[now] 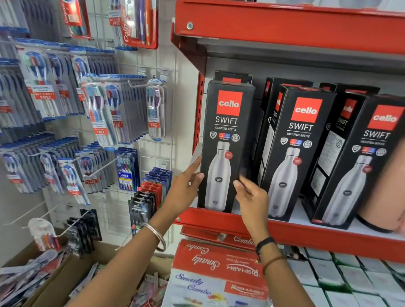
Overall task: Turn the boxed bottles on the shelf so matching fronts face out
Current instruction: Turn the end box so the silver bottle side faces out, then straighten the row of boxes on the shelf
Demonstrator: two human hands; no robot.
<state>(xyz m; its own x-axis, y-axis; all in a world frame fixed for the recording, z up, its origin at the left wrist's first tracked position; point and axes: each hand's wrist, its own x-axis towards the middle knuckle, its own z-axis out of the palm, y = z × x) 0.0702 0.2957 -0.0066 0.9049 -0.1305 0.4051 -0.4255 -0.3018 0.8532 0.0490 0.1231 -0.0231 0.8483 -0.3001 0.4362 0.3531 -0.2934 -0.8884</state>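
Observation:
Three tall black boxed bottles stand in the front row on the red shelf point(336, 240), each showing a red logo and a steel bottle picture. The leftmost box point(225, 135) faces straight out. My left hand point(186, 184) presses its lower left edge, and my right hand point(252, 195) holds its lower right edge. The middle box point(296, 147) and the right box point(366, 159) stand angled, with their left sides showing. More black boxes point(232, 77) stand behind them.
A peach-coloured flask point(397, 177) stands at the shelf's right end. Hanging toothbrush packs point(97, 108) fill the wire rack on the left. Below are a red combo box point(219, 273), white boxes point(356, 292) and a cardboard carton of loose packs point(36, 278).

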